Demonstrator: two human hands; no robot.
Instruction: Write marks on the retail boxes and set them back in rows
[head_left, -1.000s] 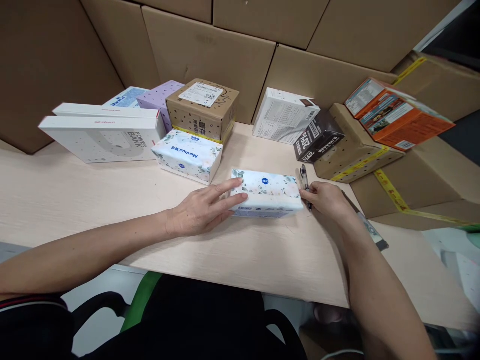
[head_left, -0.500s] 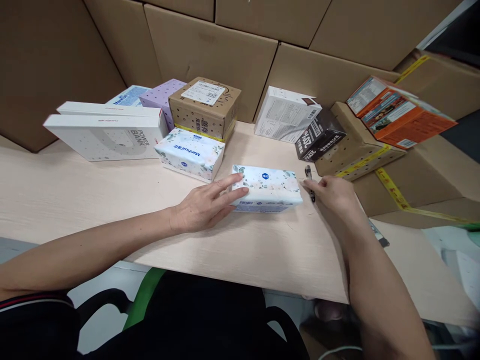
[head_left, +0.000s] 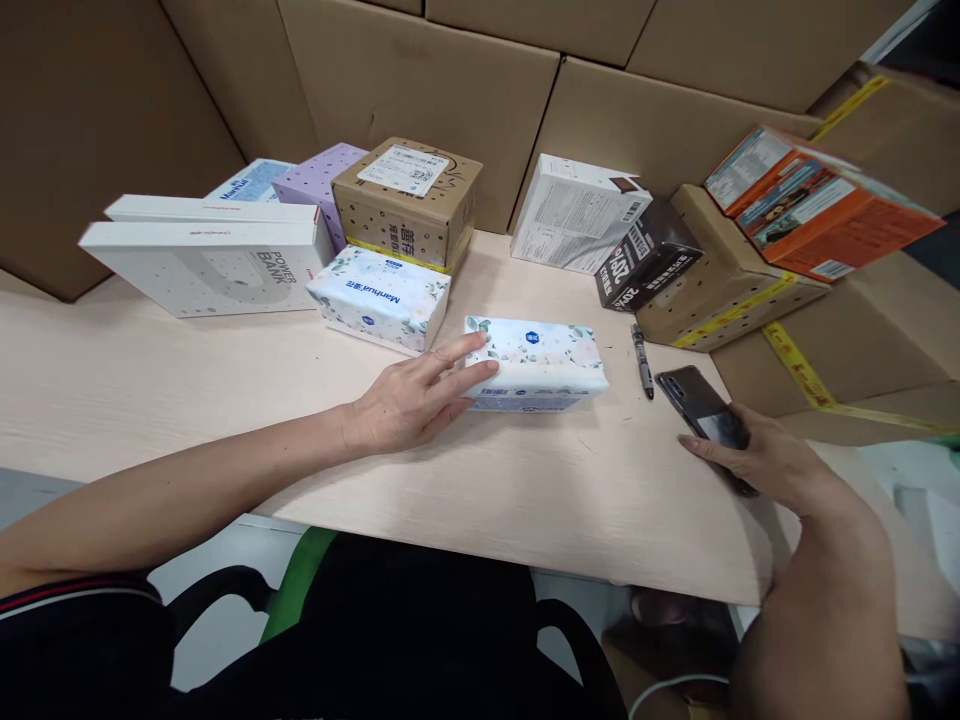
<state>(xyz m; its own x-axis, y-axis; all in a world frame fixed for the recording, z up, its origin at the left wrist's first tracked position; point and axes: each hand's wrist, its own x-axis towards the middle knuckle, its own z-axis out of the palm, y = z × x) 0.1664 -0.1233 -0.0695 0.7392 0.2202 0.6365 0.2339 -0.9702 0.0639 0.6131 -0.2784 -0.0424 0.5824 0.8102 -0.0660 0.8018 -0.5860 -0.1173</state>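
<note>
A floral white tissue pack (head_left: 544,362) lies in the middle of the pale wooden table (head_left: 187,400). My left hand (head_left: 409,398) rests beside it with fingers stretched out, the fingertips touching its left end. My right hand (head_left: 757,460) is off to the right, fingers wrapped round a dark phone (head_left: 701,412) that lies near the table's right edge. A black pen (head_left: 642,360) lies between the pack and the phone.
A second tissue pack (head_left: 379,298), a white power bank box (head_left: 202,265), a purple box (head_left: 315,185) and a small brown carton (head_left: 409,200) stand at the back left. A white box (head_left: 574,212), black box (head_left: 645,265), long carton (head_left: 720,275) and orange box (head_left: 817,205) stand back right. Big cartons wall the rear.
My right hand left the tissue pack's right end, moved right and toward me, and took hold of the phone. The pen now lies uncovered. My left hand stayed put.
</note>
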